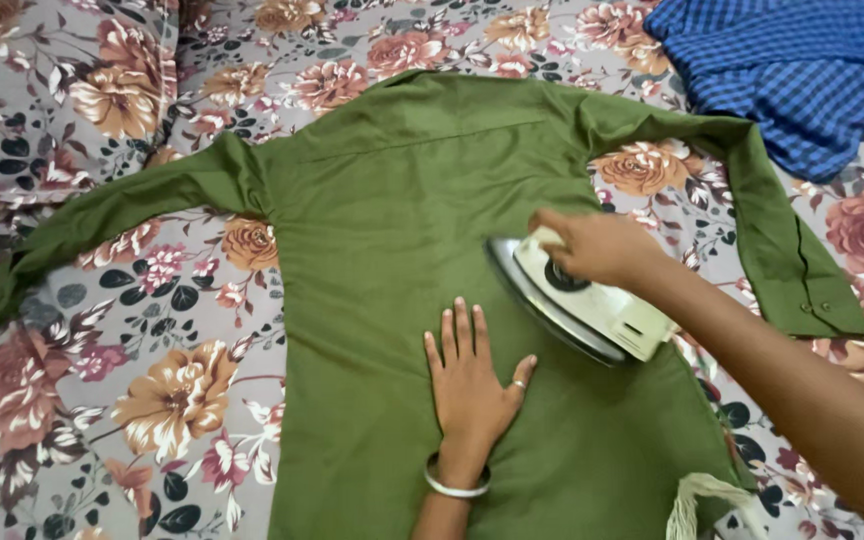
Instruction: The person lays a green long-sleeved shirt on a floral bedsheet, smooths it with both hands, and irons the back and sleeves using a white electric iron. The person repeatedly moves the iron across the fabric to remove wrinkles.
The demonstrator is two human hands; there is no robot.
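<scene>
A green long-sleeved shirt [392, 200] lies spread back-up on a floral bedsheet [102, 330], sleeves stretched out to both sides. My left hand [469, 375] rests flat on the shirt's lower back, fingers apart, with a ring and a silver bangle at the wrist. My right hand [592, 245] grips the handle of a white clothes iron [577, 300], which sits tilted on the shirt just right of my left hand.
A blue checked garment [792, 70] lies bunched at the top right of the bed. A pale woven cord [697, 505] trails at the bottom edge near my right forearm. The floral sheet shows on both sides of the shirt.
</scene>
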